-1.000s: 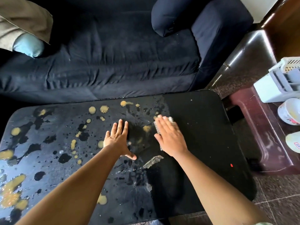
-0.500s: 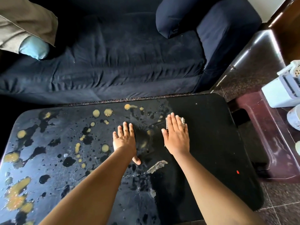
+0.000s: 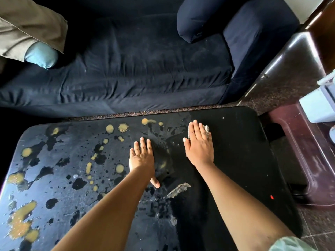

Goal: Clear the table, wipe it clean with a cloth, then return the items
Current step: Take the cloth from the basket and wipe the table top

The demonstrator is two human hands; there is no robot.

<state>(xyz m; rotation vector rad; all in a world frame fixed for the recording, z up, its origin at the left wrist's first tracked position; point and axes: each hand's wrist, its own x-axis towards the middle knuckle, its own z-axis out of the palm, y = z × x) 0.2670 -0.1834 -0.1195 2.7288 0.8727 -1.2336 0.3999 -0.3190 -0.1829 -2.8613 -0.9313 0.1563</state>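
A low black table (image 3: pixel 241 160) fills the lower view, its left half blotched with yellow and black marks. My right hand (image 3: pixel 199 144) lies flat, fingers together, pressing a small grey cloth (image 3: pixel 206 128) onto the top near the far edge; only the cloth's corners show past my fingers. My left hand (image 3: pixel 142 156) rests palm down on the bare tabletop just left of it, fingers spread, holding nothing. A pale worn patch (image 3: pixel 178 190) sits between my forearms.
A dark blue sofa (image 3: pixel 136 69) runs along the table's far side, with a cushion (image 3: pixel 197 20) and a light blue pillow (image 3: pixel 40 54). To the right stands a maroon stool (image 3: pixel 311 160) bearing a white plastic container (image 3: pixel 319 105).
My right hand has slid the cloth away from me toward the table's far edge and a little right. My left hand stayed planted in about the same spot.
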